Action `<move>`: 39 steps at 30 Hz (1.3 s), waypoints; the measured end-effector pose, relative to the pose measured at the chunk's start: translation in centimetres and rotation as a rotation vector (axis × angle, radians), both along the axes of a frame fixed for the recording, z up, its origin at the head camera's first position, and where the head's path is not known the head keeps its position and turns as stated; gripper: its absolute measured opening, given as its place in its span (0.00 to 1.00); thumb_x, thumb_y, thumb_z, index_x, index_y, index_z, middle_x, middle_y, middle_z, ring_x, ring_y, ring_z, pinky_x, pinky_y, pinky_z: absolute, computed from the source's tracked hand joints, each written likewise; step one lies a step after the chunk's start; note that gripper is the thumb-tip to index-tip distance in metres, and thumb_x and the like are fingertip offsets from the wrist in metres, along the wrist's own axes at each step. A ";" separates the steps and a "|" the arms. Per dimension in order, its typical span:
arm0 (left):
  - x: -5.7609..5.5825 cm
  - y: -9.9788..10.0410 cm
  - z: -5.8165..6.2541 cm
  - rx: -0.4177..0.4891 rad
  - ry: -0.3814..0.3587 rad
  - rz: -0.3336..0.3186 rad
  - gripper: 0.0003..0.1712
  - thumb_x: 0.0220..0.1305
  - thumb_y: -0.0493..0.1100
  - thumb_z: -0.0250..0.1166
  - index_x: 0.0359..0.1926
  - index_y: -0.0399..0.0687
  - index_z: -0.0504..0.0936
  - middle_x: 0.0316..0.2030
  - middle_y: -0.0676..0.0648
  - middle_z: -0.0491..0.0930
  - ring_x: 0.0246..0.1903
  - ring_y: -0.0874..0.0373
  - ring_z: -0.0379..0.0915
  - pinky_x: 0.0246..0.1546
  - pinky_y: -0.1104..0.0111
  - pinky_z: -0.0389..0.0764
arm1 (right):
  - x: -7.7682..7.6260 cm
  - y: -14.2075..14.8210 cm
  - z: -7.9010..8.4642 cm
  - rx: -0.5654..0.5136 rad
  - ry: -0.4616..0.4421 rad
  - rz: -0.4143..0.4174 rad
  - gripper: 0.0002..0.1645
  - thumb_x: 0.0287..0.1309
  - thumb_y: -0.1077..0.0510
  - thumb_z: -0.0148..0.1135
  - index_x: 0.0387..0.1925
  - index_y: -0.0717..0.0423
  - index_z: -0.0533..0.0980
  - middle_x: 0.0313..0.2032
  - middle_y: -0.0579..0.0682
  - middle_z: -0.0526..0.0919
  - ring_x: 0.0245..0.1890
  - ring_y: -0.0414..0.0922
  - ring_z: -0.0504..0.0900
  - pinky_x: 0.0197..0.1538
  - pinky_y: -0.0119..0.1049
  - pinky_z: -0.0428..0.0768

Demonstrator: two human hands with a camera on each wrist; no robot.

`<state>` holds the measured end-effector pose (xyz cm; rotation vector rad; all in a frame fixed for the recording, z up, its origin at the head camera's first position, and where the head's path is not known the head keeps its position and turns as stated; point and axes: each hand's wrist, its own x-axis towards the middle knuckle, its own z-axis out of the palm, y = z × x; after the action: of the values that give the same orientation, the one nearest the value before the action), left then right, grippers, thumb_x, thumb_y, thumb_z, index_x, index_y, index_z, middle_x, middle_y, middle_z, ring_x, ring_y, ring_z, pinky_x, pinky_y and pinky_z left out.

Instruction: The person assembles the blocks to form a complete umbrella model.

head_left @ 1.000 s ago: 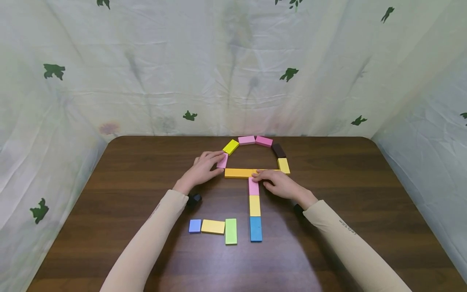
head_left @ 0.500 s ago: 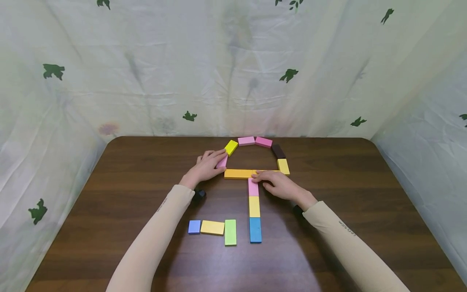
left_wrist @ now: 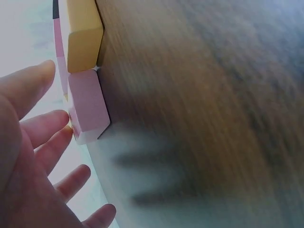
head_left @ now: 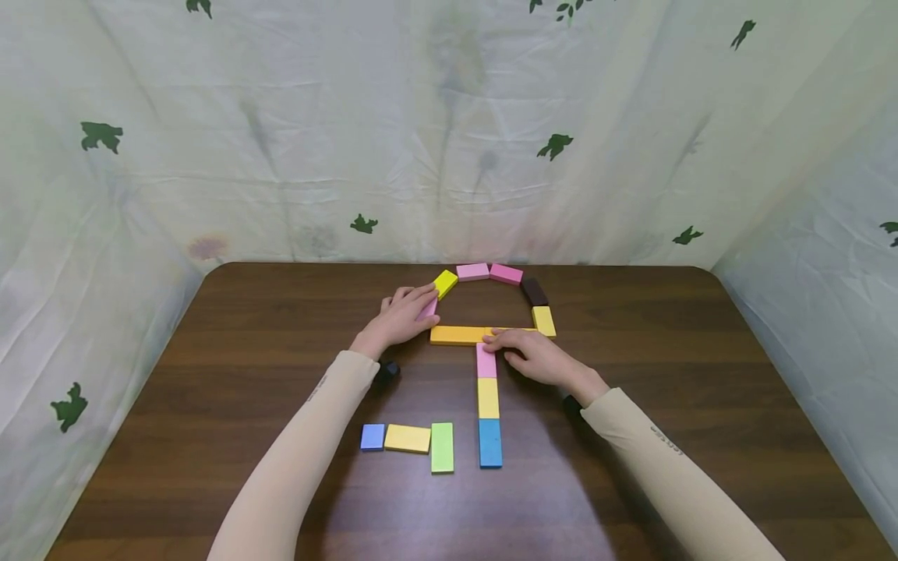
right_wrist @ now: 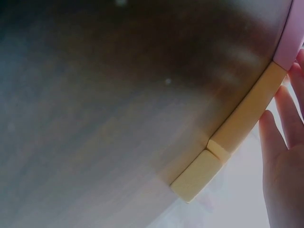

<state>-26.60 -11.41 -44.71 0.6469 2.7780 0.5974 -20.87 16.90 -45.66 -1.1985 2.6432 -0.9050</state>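
Note:
My left hand (head_left: 401,313), fingers spread, touches a small pink block (head_left: 429,308) at the left side of an arch of blocks. In the left wrist view the fingertips lie right at that pink block (left_wrist: 88,102), and the thumb is near its joint with the orange block (left_wrist: 85,38). My right hand (head_left: 536,354) rests its fingertips on the long orange bar (head_left: 456,335) under the arch, just above another pink block (head_left: 486,361). The right wrist view shows nearly straight fingers beside the orange block (right_wrist: 249,111) and a pale yellow block (right_wrist: 195,175).
The arch continues through a bright yellow block (head_left: 445,284), pink ones, a dark brown block (head_left: 535,292) and a pale yellow block (head_left: 543,321). A yellow and a blue block (head_left: 490,442) extend the stem downward. Lower left lie blue, yellow and green (head_left: 442,448) blocks.
My left hand has shifted slightly right, covering more of the pink block and the end of the bright yellow one. The right hand stays on the orange bar.

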 end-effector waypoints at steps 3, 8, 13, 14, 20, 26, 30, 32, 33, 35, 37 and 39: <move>0.3 -0.3 0.1 -0.005 0.008 0.001 0.37 0.69 0.53 0.56 0.73 0.45 0.57 0.73 0.46 0.50 0.68 0.44 0.45 0.60 0.44 0.51 | 0.0 0.0 0.1 -0.002 0.005 0.002 0.21 0.60 0.73 0.54 0.53 0.61 0.78 0.54 0.53 0.79 0.63 0.51 0.69 0.61 0.45 0.68; 1.2 -1.0 0.1 0.002 0.015 0.011 0.36 0.69 0.51 0.56 0.73 0.46 0.57 0.72 0.45 0.53 0.67 0.43 0.45 0.60 0.42 0.50 | -0.1 0.0 0.1 -0.012 0.021 0.009 0.20 0.59 0.73 0.54 0.52 0.62 0.78 0.54 0.54 0.80 0.62 0.51 0.70 0.61 0.45 0.68; 1.7 -1.3 -0.1 0.015 0.009 0.017 0.35 0.70 0.49 0.56 0.73 0.47 0.58 0.72 0.45 0.55 0.67 0.43 0.47 0.60 0.43 0.50 | -0.1 0.1 0.1 -0.010 0.017 0.004 0.20 0.59 0.74 0.54 0.52 0.62 0.78 0.53 0.53 0.80 0.62 0.51 0.70 0.61 0.45 0.68; 1.8 -1.3 -0.1 0.020 0.014 0.016 0.34 0.69 0.49 0.57 0.73 0.47 0.58 0.71 0.45 0.55 0.67 0.43 0.47 0.60 0.43 0.50 | -0.1 0.1 0.1 -0.010 0.014 0.004 0.20 0.59 0.73 0.54 0.52 0.62 0.78 0.53 0.53 0.80 0.62 0.51 0.70 0.61 0.45 0.68; 1.9 -1.3 -0.3 0.026 0.060 0.010 0.32 0.70 0.46 0.57 0.71 0.47 0.62 0.70 0.44 0.58 0.65 0.44 0.49 0.58 0.46 0.54 | -0.1 0.0 0.0 -0.010 -0.001 0.003 0.20 0.59 0.73 0.54 0.52 0.61 0.79 0.53 0.53 0.80 0.62 0.50 0.70 0.61 0.45 0.68; 1.7 -1.3 -0.5 0.019 0.091 0.007 0.31 0.69 0.46 0.58 0.70 0.47 0.63 0.69 0.44 0.60 0.64 0.43 0.51 0.56 0.47 0.56 | 0.0 0.0 0.0 -0.014 -0.002 0.003 0.21 0.59 0.74 0.54 0.53 0.61 0.78 0.54 0.53 0.80 0.62 0.51 0.70 0.61 0.45 0.68; 1.5 -1.3 -0.6 0.012 0.094 0.008 0.31 0.70 0.47 0.57 0.71 0.47 0.63 0.70 0.45 0.59 0.63 0.44 0.51 0.56 0.47 0.57 | -0.1 0.1 -0.1 -0.016 0.000 0.005 0.21 0.59 0.74 0.54 0.53 0.61 0.78 0.53 0.53 0.80 0.62 0.51 0.70 0.61 0.45 0.68; 1.6 -1.3 -0.7 0.012 0.098 0.008 0.31 0.70 0.47 0.57 0.71 0.47 0.63 0.70 0.45 0.59 0.63 0.44 0.51 0.55 0.47 0.57 | -0.2 0.1 -0.2 -0.016 -0.002 0.006 0.21 0.59 0.73 0.54 0.53 0.61 0.78 0.53 0.52 0.80 0.62 0.50 0.70 0.61 0.45 0.68; 1.6 -1.3 -0.7 0.013 0.100 0.008 0.31 0.70 0.46 0.56 0.71 0.47 0.63 0.70 0.45 0.59 0.63 0.44 0.51 0.55 0.47 0.57 | -0.2 0.1 -0.1 -0.016 -0.004 0.006 0.21 0.59 0.73 0.54 0.53 0.61 0.79 0.53 0.52 0.80 0.62 0.50 0.70 0.61 0.45 0.68; 1.6 -1.3 -0.7 0.014 0.104 0.008 0.30 0.70 0.47 0.56 0.71 0.47 0.63 0.70 0.45 0.59 0.63 0.44 0.51 0.55 0.47 0.58 | -0.2 0.1 -0.2 -0.014 0.004 0.008 0.21 0.59 0.73 0.53 0.53 0.61 0.79 0.53 0.53 0.80 0.62 0.50 0.70 0.61 0.45 0.68; 1.6 -1.3 -0.7 0.014 0.105 0.010 0.30 0.70 0.47 0.56 0.71 0.47 0.63 0.70 0.45 0.59 0.63 0.44 0.52 0.54 0.48 0.58 | -0.2 0.1 -0.2 -0.013 0.003 0.006 0.21 0.59 0.73 0.54 0.52 0.61 0.79 0.54 0.53 0.80 0.62 0.50 0.70 0.61 0.44 0.68; 1.6 -1.3 -0.7 0.014 0.103 0.013 0.30 0.70 0.47 0.56 0.71 0.47 0.63 0.70 0.45 0.59 0.63 0.44 0.52 0.54 0.48 0.58 | -0.2 0.1 -0.2 -0.012 0.009 0.006 0.21 0.59 0.73 0.54 0.52 0.61 0.79 0.54 0.53 0.80 0.62 0.50 0.70 0.61 0.45 0.68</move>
<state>-24.99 -12.67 -45.40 0.6817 2.8779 0.6033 -21.04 16.98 -45.82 -1.2153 2.6438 -0.9176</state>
